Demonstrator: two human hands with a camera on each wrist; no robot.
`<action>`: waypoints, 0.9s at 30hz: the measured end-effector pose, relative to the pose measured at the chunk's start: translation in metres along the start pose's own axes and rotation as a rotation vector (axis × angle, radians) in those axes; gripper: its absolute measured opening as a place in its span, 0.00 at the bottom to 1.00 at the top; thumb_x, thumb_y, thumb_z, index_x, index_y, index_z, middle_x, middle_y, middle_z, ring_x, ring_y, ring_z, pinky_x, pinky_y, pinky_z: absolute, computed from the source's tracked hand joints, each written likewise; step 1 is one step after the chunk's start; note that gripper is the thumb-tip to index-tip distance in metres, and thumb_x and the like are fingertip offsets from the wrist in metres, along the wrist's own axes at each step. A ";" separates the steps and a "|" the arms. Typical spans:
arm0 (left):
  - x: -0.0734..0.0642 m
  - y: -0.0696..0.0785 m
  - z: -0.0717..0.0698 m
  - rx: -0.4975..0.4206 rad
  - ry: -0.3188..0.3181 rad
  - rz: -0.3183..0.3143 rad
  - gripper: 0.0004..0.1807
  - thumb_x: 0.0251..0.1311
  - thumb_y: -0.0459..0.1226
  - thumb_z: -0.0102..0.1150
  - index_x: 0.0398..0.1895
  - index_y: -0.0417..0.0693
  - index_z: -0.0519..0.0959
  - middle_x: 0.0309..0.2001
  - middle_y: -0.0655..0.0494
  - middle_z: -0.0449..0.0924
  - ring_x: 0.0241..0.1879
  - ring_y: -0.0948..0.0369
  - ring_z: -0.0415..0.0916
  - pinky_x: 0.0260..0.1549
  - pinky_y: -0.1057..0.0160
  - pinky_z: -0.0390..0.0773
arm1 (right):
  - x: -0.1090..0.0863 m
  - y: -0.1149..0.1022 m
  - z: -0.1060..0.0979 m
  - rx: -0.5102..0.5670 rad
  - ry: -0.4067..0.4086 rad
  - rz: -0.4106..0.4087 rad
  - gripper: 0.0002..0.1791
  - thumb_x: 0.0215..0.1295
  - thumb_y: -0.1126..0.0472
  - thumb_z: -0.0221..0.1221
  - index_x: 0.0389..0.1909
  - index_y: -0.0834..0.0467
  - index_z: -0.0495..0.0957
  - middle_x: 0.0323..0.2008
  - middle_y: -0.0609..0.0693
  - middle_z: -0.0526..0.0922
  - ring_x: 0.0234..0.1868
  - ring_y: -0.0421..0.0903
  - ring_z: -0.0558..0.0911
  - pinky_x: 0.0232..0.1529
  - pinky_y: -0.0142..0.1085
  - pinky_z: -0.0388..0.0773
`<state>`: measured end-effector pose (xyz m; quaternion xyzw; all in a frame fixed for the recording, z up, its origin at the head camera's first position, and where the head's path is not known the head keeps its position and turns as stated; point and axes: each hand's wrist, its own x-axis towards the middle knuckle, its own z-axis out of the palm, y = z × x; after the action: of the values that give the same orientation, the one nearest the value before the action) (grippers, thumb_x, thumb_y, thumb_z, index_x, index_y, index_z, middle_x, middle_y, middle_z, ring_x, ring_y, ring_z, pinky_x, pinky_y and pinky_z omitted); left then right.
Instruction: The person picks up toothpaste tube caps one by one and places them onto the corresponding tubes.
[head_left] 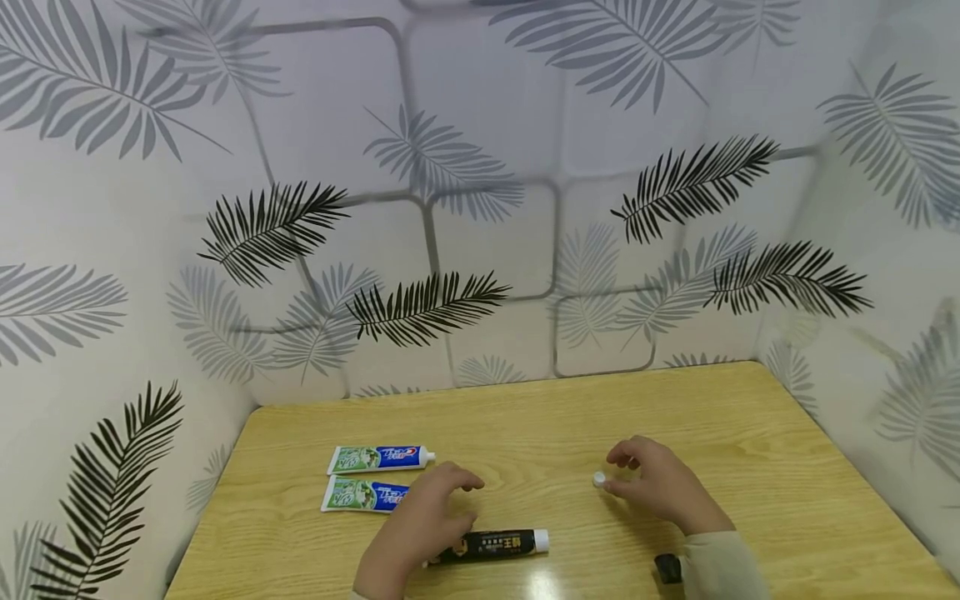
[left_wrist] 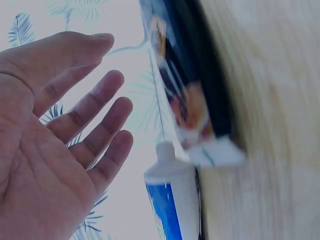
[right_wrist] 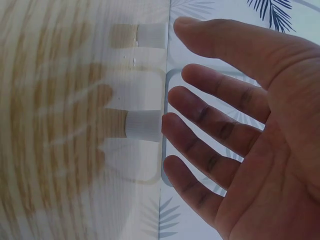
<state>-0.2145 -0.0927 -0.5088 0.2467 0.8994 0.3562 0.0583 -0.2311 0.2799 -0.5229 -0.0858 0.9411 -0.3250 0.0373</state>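
Note:
A black toothpaste tube (head_left: 495, 544) with a white end lies on the wooden table (head_left: 750, 433), seen close up as the black tube (left_wrist: 200, 75) in the left wrist view. My left hand (head_left: 457, 492) hovers over its tail end, and that left hand (left_wrist: 75, 130) shows a flat palm and straight fingers holding nothing. A small white cap (head_left: 598, 479) stands on the table just left of my right hand (head_left: 618, 471). In the right wrist view my right hand (right_wrist: 200, 125) is spread, with one fingertip at the white cap (right_wrist: 143, 125).
Two green-and-blue toothpaste tubes (head_left: 378, 458) (head_left: 363, 494) lie side by side left of my left hand; one blue tube (left_wrist: 172, 200) shows its white cap. A second white cap-like piece (right_wrist: 151, 36) stands farther off. Leaf-patterned walls (head_left: 480, 208) enclose the table on three sides.

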 end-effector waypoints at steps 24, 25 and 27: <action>-0.014 -0.036 -0.025 0.120 0.102 -0.125 0.25 0.44 0.22 0.71 0.51 0.44 0.87 0.51 0.52 0.84 0.54 0.50 0.80 0.53 0.44 0.82 | 0.003 -0.004 0.011 -0.026 -0.014 0.007 0.14 0.63 0.54 0.75 0.46 0.54 0.86 0.43 0.47 0.84 0.44 0.45 0.80 0.48 0.46 0.81; -0.014 -0.037 -0.024 0.125 0.110 -0.134 0.25 0.44 0.23 0.72 0.50 0.44 0.87 0.51 0.52 0.84 0.55 0.49 0.80 0.55 0.43 0.82 | 0.003 -0.003 0.011 -0.028 -0.014 -0.001 0.14 0.63 0.54 0.75 0.45 0.54 0.86 0.43 0.47 0.84 0.44 0.45 0.80 0.47 0.47 0.81; -0.014 -0.040 -0.023 0.141 0.122 -0.150 0.24 0.44 0.24 0.73 0.49 0.45 0.88 0.51 0.52 0.85 0.57 0.47 0.80 0.58 0.42 0.81 | 0.003 -0.002 0.013 -0.032 -0.012 -0.001 0.13 0.63 0.54 0.75 0.45 0.54 0.86 0.42 0.46 0.84 0.44 0.45 0.80 0.48 0.46 0.81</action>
<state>-0.2246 -0.1388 -0.5192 0.1602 0.9400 0.3009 0.0122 -0.2324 0.2697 -0.5315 -0.0889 0.9459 -0.3093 0.0412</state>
